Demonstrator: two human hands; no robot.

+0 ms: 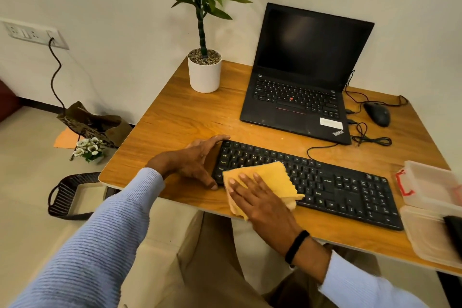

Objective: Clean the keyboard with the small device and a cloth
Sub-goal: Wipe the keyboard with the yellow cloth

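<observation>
The black keyboard [325, 182] was laid keys-up on the near half of the wooden table [175, 117], its long axis running left to right, roughly parallel to the near table edge, with the right end somewhat nearer the person. Its cable was led off the far edge towards the open laptop [300, 77] behind it. The left end was grasped by the left hand [197, 160], the forefinger curled round the far corner and the thumb set against the near corner. A folded yellow cloth [265, 177] was spread over the left-hand keys and pressed down by the right hand [257, 200], whose fingers were held straight and flat; one fold overhung the front edge of the keyboard. A narrow strip of bare wood was left between keyboard and near table edge, and a wider bare stretch was seen to the left and behind, up to the white potted plant [204, 70]. To the right, the keyboard end lay just beside two clear plastic containers [430, 182], both cut off by the frame. A dark object [453, 230] in the nearer one was also cut off and could not be identified. The keys under the cloth and palm were hidden. A wired mouse [377, 114] was placed right of the laptop.
</observation>
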